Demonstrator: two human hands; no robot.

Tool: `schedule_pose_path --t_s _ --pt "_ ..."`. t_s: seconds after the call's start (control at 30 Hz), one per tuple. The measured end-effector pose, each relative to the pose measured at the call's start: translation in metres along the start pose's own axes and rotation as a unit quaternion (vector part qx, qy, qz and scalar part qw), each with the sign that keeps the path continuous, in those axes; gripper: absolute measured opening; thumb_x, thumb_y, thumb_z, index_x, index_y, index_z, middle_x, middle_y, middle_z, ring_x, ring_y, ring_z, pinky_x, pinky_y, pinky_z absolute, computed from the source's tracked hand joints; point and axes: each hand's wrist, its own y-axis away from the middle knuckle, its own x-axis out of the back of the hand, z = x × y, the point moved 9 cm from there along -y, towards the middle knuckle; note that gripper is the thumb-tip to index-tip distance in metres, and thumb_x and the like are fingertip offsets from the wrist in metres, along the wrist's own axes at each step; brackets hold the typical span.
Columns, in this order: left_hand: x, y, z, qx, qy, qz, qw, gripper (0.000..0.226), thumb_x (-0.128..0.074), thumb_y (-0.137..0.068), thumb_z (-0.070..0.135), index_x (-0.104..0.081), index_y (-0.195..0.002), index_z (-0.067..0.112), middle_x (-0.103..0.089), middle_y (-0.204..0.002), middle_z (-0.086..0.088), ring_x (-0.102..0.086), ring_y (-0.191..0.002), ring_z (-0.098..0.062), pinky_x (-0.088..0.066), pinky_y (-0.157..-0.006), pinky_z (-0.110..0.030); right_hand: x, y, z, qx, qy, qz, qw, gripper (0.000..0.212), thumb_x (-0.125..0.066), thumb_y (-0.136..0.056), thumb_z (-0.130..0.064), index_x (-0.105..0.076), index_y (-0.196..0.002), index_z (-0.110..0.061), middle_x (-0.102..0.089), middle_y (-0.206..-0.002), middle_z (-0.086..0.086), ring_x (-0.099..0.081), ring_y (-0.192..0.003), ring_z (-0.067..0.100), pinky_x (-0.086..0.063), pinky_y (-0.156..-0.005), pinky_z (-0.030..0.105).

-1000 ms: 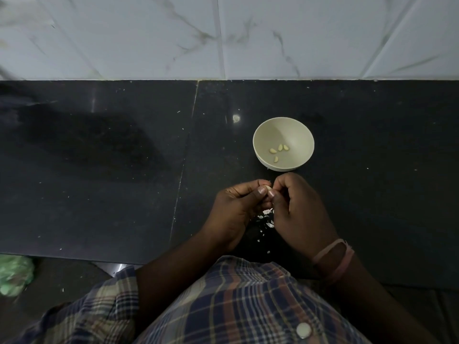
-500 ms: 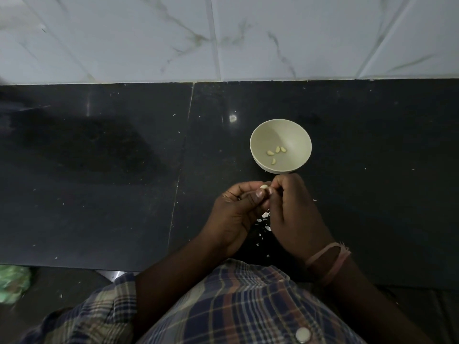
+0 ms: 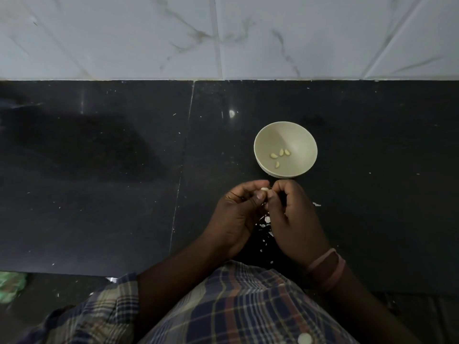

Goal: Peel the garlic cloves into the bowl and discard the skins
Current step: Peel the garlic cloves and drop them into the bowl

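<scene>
Dim scene; a small glare spot on the dark counter (image 3: pixel 99 194), broad shadow at left, wide-angle bending at edges.

My left hand (image 3: pixel 237 214) and right hand (image 3: pixel 294 219) stayed pressed together while I worked the garlic clove (image 3: pixel 264 189) — more of its pale tip showed between my thumbs, and another skin flake (image 3: pixel 316 204) lay beside my right hand.

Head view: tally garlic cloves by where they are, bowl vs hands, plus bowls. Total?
Peeled pale garlic cloves in the round cream bowl: 4
Garlic clove pinched between the left hand and right hand: 1
Round cream bowls on the black stone counter: 1
Total: 6. Skin flakes under the hands not counted; too small to tally.
</scene>
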Motion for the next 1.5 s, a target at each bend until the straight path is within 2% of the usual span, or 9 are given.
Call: schedule_pose_path --t_s 0.13,0.27,0.43,0.57,0.67,0.8,0.97,1.2,1.5 --pt "0.009 -0.004 0.008 -0.025 -0.039 0.021 0.999 0.017 -0.068 -0.081 0.007 -0.078 -0.091 0.015 -0.073 -0.092 -0.012 -0.068 -0.086 -0.022 -0.057 -0.083 -0.037 -0.009 -0.004 0.006 -0.039 -0.034 -0.017 0.999 0.006 -0.051 -0.103 -0.02 -0.055 -0.098 -0.018 -0.061 -0.093 0.0 -0.06 -0.084 0.01 -0.045 -0.072 0.018" --pt "0.014 -0.005 0.015 -0.051 -0.086 0.032 0.994 0.021 -0.062 -0.09 -0.004 -0.076 -0.094 0.012 -0.074 -0.086 -0.01 -0.069 -0.073 -0.015 -0.058 -0.074 -0.028 -0.015 -0.005 0.014 -0.11 -0.113 -0.035 0.987 0.011 -0.051 -0.104 -0.022 -0.057 -0.097 -0.018 -0.066 -0.084 -0.001 -0.062 -0.075 0.009 -0.048 -0.068 0.029" --pt "0.012 -0.005 0.014 -0.043 -0.065 0.034 0.996 0.02 -0.065 -0.086 -0.002 -0.072 -0.103 0.007 -0.074 -0.087 -0.01 -0.07 -0.074 -0.015 -0.058 -0.073 -0.026 -0.011 -0.008 0.015 -0.148 -0.205 -0.035 0.967 0.014 -0.05 -0.105 -0.018 -0.057 -0.093 -0.013 -0.056 -0.062 -0.015 -0.048 -0.057 -0.001 -0.038 -0.06 0.022" --pt "0.01 -0.003 0.01 -0.036 -0.042 0.037 0.998 0.015 -0.061 -0.09 -0.005 -0.07 -0.098 0.004 -0.074 -0.084 -0.011 -0.071 -0.075 -0.016 -0.058 -0.07 -0.024 0.0 -0.012 0.012 -0.145 -0.27 -0.014 0.952 0.014 -0.052 -0.103 -0.012 -0.058 -0.094 -0.002 -0.06 -0.067 -0.002 -0.051 -0.061 0.014 -0.045 -0.056 0.024" --pt "0.007 0.0 0.006 -0.02 0.011 0.031 0.999 0.016 -0.06 -0.088 -0.003 -0.069 -0.1 0.004 -0.074 -0.09 -0.013 -0.071 -0.078 -0.016 -0.058 -0.07 -0.022 0.014 -0.008 0.017 -0.141 -0.284 0.037 0.948 0.005 -0.063 -0.095 -0.001 -0.061 -0.091 0.002 -0.07 -0.077 0.007 -0.065 -0.067 0.017 -0.054 -0.064 0.026" --pt "0.006 0.006 -0.003 0.005 0.062 0.031 0.998 0.02 -0.061 -0.086 -0.001 -0.071 -0.102 0.006 -0.075 -0.099 -0.013 -0.072 -0.085 -0.016 -0.059 -0.074 -0.021 0.027 0.002 0.025 -0.108 -0.219 0.074 0.967 0.013 -0.068 -0.087 0.006 -0.065 -0.087 -0.006 -0.074 -0.087 0.008 -0.072 -0.079 0.021 -0.06 -0.076 0.035" --pt "0.009 0.012 -0.009 0.007 0.066 0.046 0.997 0.021 -0.058 -0.089 -0.005 -0.071 -0.104 0.004 -0.075 -0.1 -0.013 -0.073 -0.086 -0.016 -0.059 -0.076 -0.021 0.024 0.014 0.025 -0.075 -0.096 0.052 0.991 0.03 -0.057 -0.094 0.002 -0.073 -0.11 -0.017 -0.076 -0.103 -0.007 -0.071 -0.101 0.008 -0.058 -0.091 0.043" --pt "0.004 0.016 -0.008 -0.004 0.058 0.032 0.998 0.021 -0.06 -0.087 0.0 -0.071 -0.104 0.005 -0.075 -0.098 -0.012 -0.073 -0.089 -0.016 -0.058 -0.079 -0.022 0.037 0.015 -0.008 0.028 -0.005 0.075 0.997 0.012 -0.073 -0.09 -0.012 -0.075 -0.101 -0.018 -0.071 -0.097 -0.011 -0.068 -0.093 0.005 -0.057 -0.082 0.03" --pt "0.003 0.018 -0.003 -0.029 -0.033 0.035 0.998 0.02 -0.067 -0.08 0.006 -0.073 -0.099 0.005 -0.074 -0.092 -0.013 -0.07 -0.082 -0.017 -0.059 -0.074 -0.023 0.03 0.01 -0.009 0.016 -0.003 0.042 0.999 0.007 -0.074 -0.088 -0.014 -0.073 -0.092 -0.02 -0.066 -0.09 -0.01 -0.064 -0.083 0.005 -0.053 -0.073 0.021"
